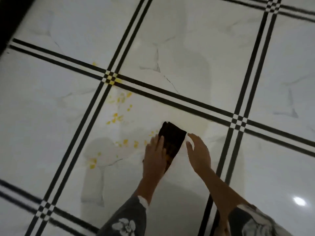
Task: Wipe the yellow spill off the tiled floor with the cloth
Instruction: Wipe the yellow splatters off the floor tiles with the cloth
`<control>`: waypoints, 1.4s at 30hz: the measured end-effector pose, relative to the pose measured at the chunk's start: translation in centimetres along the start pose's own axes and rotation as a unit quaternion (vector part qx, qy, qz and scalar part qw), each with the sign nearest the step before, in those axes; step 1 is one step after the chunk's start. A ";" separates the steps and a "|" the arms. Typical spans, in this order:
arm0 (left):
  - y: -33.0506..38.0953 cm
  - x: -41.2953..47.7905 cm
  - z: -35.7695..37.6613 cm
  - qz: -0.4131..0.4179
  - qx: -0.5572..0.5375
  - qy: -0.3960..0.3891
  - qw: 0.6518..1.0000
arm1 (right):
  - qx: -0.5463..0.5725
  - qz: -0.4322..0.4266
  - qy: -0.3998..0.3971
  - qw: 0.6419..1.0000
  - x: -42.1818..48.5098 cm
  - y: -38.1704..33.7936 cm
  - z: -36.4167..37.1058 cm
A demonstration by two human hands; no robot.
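I watched the left hand [156,155] lie flat on the dark cloth [173,142], its fingers [156,143] straight and released, pressing the cloth's left edge onto the tiled floor [187,48] without curling round it. The cloth lay folded in a long strip that ran out beyond those fingertips and back under the palm, with a small yellow smear showing on it just beside the heel of the hand. The right hand [198,152] sat just to the cloth's right, fingers [196,138] loose and grasping nothing; I could not tell whether its fingertips touched the cloth's near corner. The yellow spill [125,142] was scattered as small drops just left of the left fingertips and trailed farther away from them, up to the crossing of black lines [110,78]. Both wrists came out of grey flower-patterned sleeves [126,222].
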State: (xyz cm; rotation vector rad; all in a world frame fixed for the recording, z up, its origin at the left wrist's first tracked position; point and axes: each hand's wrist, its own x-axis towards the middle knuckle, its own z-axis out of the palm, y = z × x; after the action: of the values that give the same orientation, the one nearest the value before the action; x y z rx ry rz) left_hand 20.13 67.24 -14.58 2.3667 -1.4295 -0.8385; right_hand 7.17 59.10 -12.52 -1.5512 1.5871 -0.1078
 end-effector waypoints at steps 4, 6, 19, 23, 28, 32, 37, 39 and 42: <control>-1.7 6.2 7.2 0.200 0.155 -0.010 0.967 | 0.077 -0.086 0.078 0.990 5.3 3.2 3.7; -1.0 7.9 8.6 0.176 0.152 0.036 0.972 | 0.037 -0.139 0.152 0.978 9.1 3.2 3.7; -4.6 8.0 6.9 0.094 0.204 0.143 0.964 | -0.259 -0.188 0.118 0.940 8.4 4.8 5.7; -7.3 4.7 7.8 0.285 0.265 0.075 0.918 | -0.251 -0.188 0.159 0.936 9.4 7.0 3.6; -5.6 7.7 7.1 0.033 0.203 0.205 0.957 | -0.231 -0.125 0.173 0.949 9.2 9.5 0.9; 1.4 6.3 11.3 0.130 0.165 0.132 0.969 | -0.239 -0.090 0.168 0.952 9.4 10.5 -0.3; 1.5 9.5 11.2 0.207 0.202 0.129 0.949 | -0.231 -0.108 0.188 0.948 11.2 12.9 -2.1; 2.8 12.2 10.3 0.113 0.189 0.144 0.965 | -0.228 -0.106 0.192 0.949 10.8 13.7 -2.3; 6.3 12.0 11.9 0.143 0.193 0.108 0.965 | -0.229 -0.091 0.208 0.946 10.6 14.8 -2.9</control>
State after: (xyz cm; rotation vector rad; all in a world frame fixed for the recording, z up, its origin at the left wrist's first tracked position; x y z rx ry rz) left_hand 12.78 54.67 -25.22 2.3313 -1.9134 -0.2345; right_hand -4.03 51.93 -25.30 -2.1483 1.8824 -0.1882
